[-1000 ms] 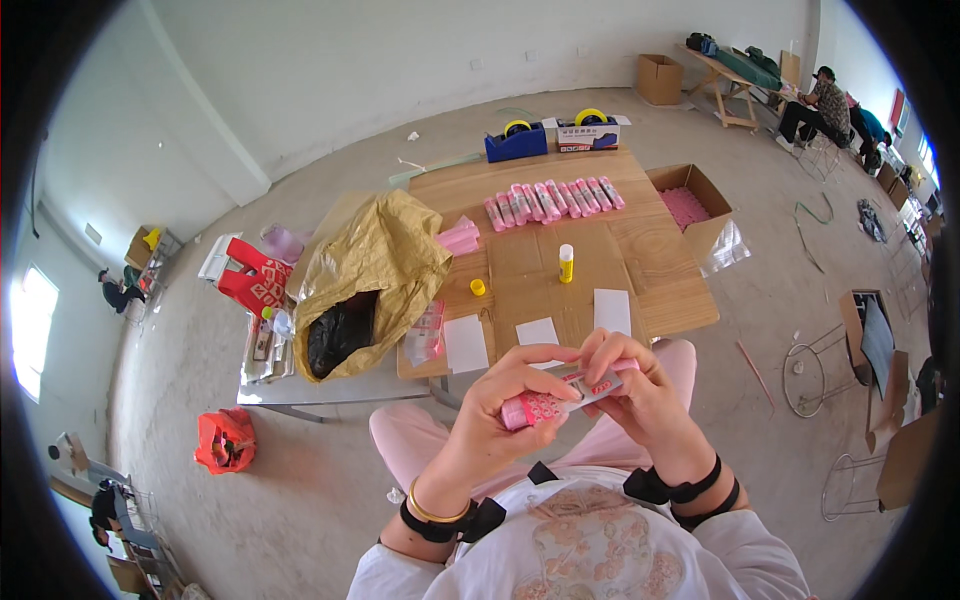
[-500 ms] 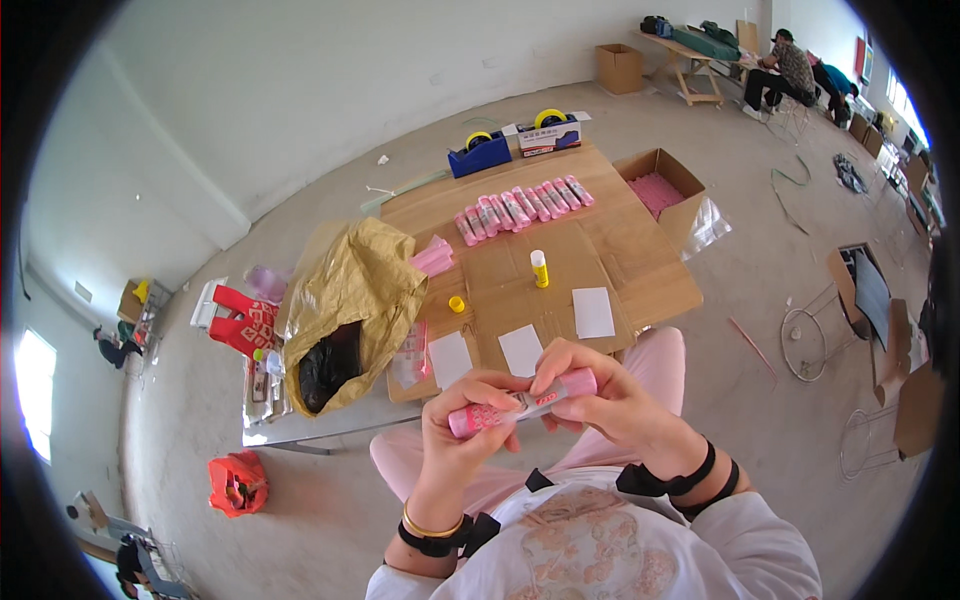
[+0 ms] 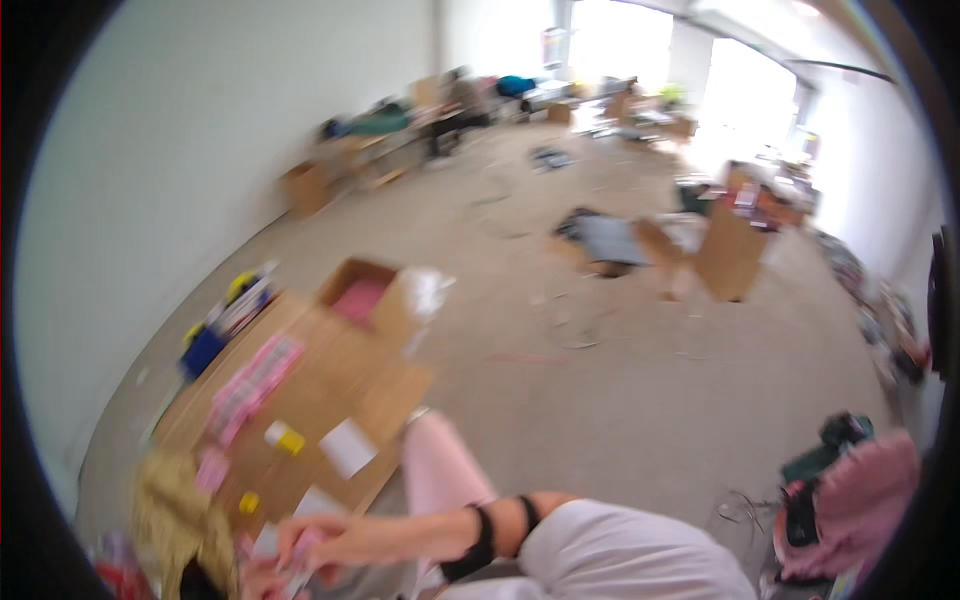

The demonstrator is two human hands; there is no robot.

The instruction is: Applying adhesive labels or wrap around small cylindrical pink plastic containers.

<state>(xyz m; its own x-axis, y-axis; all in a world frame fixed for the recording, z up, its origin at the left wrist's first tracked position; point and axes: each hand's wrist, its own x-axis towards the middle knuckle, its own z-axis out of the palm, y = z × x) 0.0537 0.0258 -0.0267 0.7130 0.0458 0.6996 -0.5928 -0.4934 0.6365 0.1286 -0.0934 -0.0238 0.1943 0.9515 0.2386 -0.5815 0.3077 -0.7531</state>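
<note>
At the lower left, blurred by motion, my two hands are close together by the table's near edge. My right hand has its fingers closed on a small pink roll, partly hidden by the fingers. My left hand, partly cut off by the lower edge, is closed at the roll's other side. Sheets of white paper lie on the cardboard-covered table just beyond. A yellow and white glue stick and its yellow cap are there too. Farther back runs a row of pink wrapped rolls.
A gold bag sits left of my hands. Tape dispensers stand at the table's far edge, and an open carton with pink contents is beside it. A pink garment is piled at the right. Cartons and people are farther off.
The view has swung to the right, so the table and my hands now appear at lower left. More of the room shows. The pink roll is still between my hands.
</note>
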